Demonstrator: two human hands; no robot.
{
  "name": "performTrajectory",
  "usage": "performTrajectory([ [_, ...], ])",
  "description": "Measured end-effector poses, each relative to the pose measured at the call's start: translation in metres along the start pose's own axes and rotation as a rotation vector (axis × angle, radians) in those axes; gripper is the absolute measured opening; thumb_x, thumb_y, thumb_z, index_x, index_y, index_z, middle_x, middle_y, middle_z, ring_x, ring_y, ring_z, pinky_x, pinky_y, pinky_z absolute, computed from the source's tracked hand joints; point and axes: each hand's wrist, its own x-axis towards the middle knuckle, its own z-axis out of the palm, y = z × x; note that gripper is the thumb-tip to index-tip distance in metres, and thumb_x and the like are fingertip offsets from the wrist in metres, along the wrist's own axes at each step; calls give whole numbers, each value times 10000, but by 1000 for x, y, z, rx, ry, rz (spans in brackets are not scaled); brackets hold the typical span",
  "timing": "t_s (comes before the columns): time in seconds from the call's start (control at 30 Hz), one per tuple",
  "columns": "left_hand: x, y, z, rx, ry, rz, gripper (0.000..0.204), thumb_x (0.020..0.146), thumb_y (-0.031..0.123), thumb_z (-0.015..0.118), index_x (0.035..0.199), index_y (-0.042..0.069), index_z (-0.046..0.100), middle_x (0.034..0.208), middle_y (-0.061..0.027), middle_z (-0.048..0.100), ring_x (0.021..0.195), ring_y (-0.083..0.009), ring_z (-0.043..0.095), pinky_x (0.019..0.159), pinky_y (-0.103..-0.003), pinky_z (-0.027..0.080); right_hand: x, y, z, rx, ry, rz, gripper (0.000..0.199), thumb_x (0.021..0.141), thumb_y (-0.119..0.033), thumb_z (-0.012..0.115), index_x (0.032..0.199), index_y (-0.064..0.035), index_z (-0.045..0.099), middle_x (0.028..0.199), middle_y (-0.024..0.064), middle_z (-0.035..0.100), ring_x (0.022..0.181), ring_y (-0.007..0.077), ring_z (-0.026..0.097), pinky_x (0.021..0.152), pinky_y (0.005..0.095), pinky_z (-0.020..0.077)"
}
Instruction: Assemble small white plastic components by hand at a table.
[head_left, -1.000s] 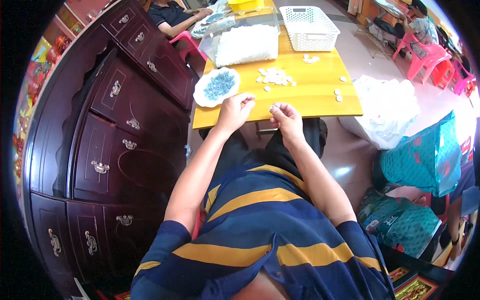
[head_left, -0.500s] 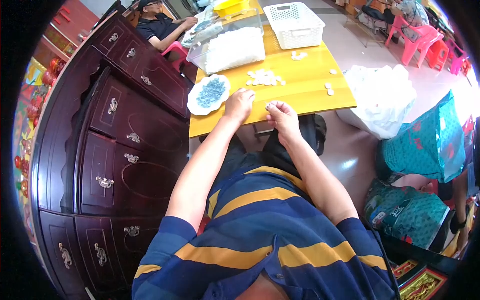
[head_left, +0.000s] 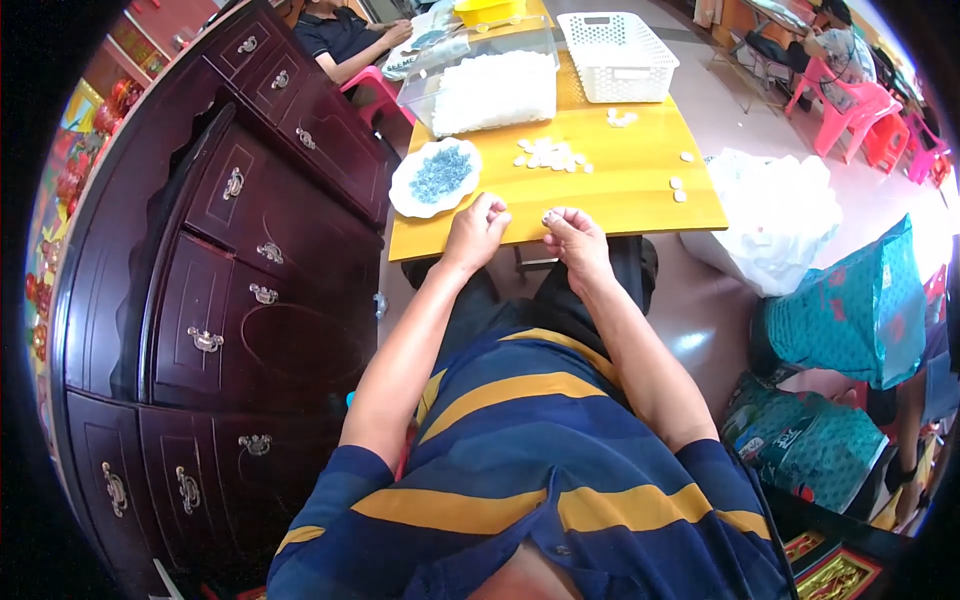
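Both hands have slid back toward the near table edge compared with a second ago. The left hand [head_left: 476,228] is curled, fingertips pinched together over something tiny, I can't make out what. The right hand [head_left: 573,235] is loosely clenched just beside it, also pinching a small pale bit. So it looks like they've each picked up a piece and brought it in close to work on.

The white pieces [head_left: 550,155] sit in a loose pile mid-table, well within reach, and the plate of blue bits [head_left: 436,175] is just left of the left hand. The yellow table [head_left: 640,195] has open room on the right. The dark cabinet [head_left: 230,260] crowds the left side; the white basket [head_left: 618,55] and tub of white stuff [head_left: 492,90] block the far end.
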Motion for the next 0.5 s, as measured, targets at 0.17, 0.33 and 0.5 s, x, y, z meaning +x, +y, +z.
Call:
performTrajectory([
  [0.17, -19, 25, -13, -413, -143, -302, 178, 958, 130, 619, 1096, 17, 626, 810, -25, 635, 617, -86, 561, 576, -250, 478, 3, 5, -3, -41, -32, -14, 123, 923, -135, 713, 1010, -97, 635, 848, -27, 639, 673, 56, 595, 611, 185, 474],
  [0.33, -34, 48, -28, -626, -195, -348, 199, 983, 149, 610, 1137, 24, 625, 870, -3, 646, 630, -41, 536, 578, -185, 457, 1, 10, -1, -112, -154, -32, 66, 938, -121, 681, 990, -90, 653, 870, -19, 656, 679, 49, 590, 604, 179, 459],
  [0.5, -38, 56, -35, -514, -123, -211, 201, 965, 134, 643, 1121, 8, 638, 834, 9, 648, 651, -32, 556, 583, -195, 472, -6, 10, 5, -216, -205, -51, 47, 933, -126, 685, 957, -92, 665, 827, -30, 649, 673, 41, 570, 607, 183, 442],
])
